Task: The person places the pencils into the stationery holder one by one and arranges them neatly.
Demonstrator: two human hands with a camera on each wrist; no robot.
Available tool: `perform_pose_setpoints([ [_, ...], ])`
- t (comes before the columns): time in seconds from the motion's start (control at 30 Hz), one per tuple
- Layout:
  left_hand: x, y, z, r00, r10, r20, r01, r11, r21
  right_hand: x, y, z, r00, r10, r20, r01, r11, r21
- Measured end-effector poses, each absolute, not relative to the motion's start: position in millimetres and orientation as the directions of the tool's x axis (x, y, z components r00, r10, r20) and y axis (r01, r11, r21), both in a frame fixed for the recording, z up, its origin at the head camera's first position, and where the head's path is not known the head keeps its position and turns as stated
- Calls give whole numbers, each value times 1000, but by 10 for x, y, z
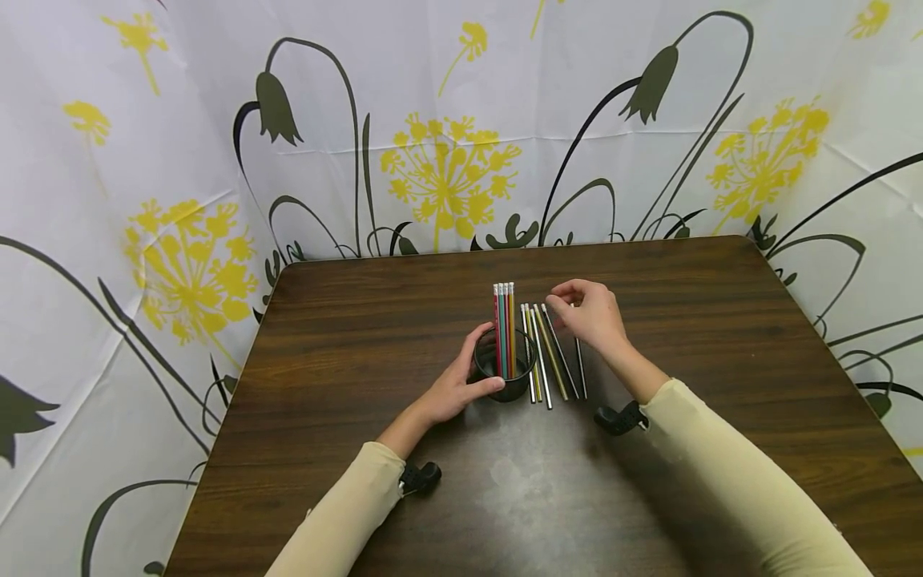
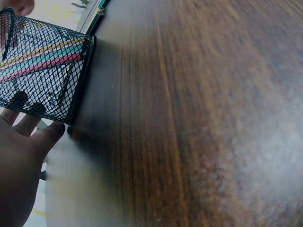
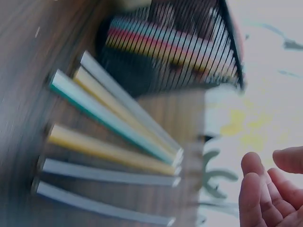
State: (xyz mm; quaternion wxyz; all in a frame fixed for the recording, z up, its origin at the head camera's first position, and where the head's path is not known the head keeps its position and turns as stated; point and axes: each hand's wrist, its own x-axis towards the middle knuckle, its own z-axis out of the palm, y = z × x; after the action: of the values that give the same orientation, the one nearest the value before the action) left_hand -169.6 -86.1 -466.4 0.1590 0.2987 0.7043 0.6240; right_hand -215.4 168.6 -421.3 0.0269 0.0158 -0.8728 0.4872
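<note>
A black mesh pencil cup (image 1: 513, 392) stands on the table, with several upright pencils (image 1: 505, 324) in red, green and yellow inside it. My left hand (image 1: 450, 390) grips the cup from its left side, thumb at the front and fingers round the back. Several pencils (image 1: 551, 353) lie loosely fanned on the table just right of the cup, some silvery, some yellow or green. Above the far ends of these pencils hovers my right hand (image 1: 593, 315). In the right wrist view, its fingers (image 3: 258, 191) are bent loosely, a gap separates them from the thumb, and nothing is held.
The brown wood-grain table (image 1: 346, 320) reaches back to a white curtain (image 1: 461, 48) printed with yellow and dark green flowers. A black wrist camera (image 1: 420, 478) sits at the left cuff and another black camera (image 1: 620, 418) at the right cuff.
</note>
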Motion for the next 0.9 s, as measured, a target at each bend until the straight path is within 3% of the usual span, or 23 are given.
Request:
perform_pose_setpoints([
  [0.5, -1688, -872, -4664, -769, 625, 134, 210, 49, 976, -2277, 2135, -4875, -982, 67, -176, 177, 640, -748],
  [0.9, -1688, -868, -4656, -767, 626, 140, 209, 37, 977, -2310, 2084, -4871, -970, 140, -201, 233, 780, -580],
])
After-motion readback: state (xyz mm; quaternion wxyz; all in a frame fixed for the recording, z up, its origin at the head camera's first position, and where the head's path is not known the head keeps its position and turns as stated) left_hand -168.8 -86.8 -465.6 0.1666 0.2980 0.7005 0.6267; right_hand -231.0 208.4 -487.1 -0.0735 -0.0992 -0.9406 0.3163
